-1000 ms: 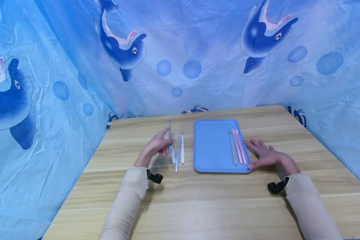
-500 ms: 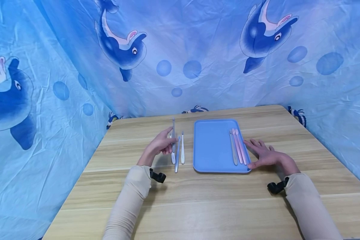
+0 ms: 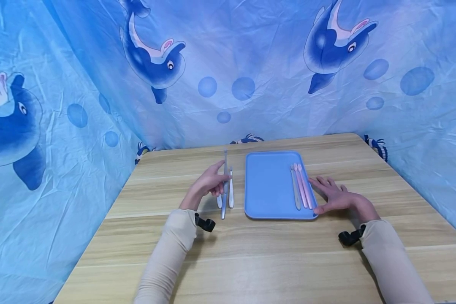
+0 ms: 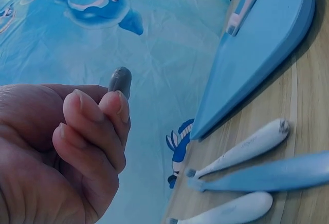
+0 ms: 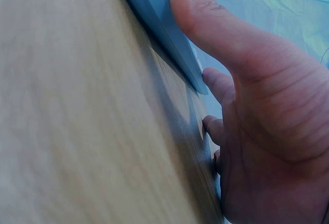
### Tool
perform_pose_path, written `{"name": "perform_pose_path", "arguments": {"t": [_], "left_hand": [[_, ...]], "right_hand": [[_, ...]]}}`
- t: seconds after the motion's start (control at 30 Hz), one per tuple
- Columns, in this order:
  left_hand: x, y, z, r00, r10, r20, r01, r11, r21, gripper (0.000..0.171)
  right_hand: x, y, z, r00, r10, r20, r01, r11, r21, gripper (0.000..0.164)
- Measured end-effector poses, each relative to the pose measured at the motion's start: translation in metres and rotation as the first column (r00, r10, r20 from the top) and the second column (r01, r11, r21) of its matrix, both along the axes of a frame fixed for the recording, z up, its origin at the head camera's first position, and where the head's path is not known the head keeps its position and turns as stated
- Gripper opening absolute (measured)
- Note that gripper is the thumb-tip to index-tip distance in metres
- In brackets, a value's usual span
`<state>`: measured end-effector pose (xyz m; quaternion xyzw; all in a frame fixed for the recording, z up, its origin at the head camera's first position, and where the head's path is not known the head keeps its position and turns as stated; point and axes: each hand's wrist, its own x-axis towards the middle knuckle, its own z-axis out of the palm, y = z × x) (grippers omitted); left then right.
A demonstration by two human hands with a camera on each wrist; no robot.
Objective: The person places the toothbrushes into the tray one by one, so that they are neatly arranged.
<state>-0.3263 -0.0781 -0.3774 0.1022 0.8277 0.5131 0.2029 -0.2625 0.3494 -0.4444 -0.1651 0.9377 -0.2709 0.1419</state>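
Head view: left hand pinches a grey brush, its long axis pointing away from the person, left of the tray; left wrist: three brushes lie lower, beside; right wrist: right hand, unclenched, touches the tray

Readable text: none | white toothbrush, left wrist view: faint marking, too small to read

Right hand against a blue tray on a wooden tabletop
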Motion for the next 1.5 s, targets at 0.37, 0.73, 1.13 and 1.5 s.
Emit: {"name": "perform_pose_path", "arguments": {"t": [0.37,0.73,1.13,1.5], "left_hand": [[0.000,0.017,-0.002,0.999,-0.036,-0.006,0.036,0.999,0.007,0.081],[0.002,0.032,0.000,0.999,-0.039,-0.002,0.039,0.999,0.011,0.080],[0.002,0.049,-0.004,0.998,-0.063,-0.011,0.063,0.998,0.014,0.081],[0.004,0.060,-0.005,0.995,-0.090,-0.037,0.090,0.996,0.005,0.081]], "right_hand": [[-0.001,0.001,-0.001,1.000,0.002,0.000,-0.002,1.000,0.006,0.117],[-0.005,0.006,-0.008,1.000,0.001,-0.001,-0.002,0.998,-0.056,0.113],[-0.002,0.002,-0.003,1.000,0.002,-0.006,-0.002,1.000,0.006,0.117],[-0.002,0.003,-0.003,1.000,0.000,-0.002,0.000,1.000,-0.019,0.116]]}}
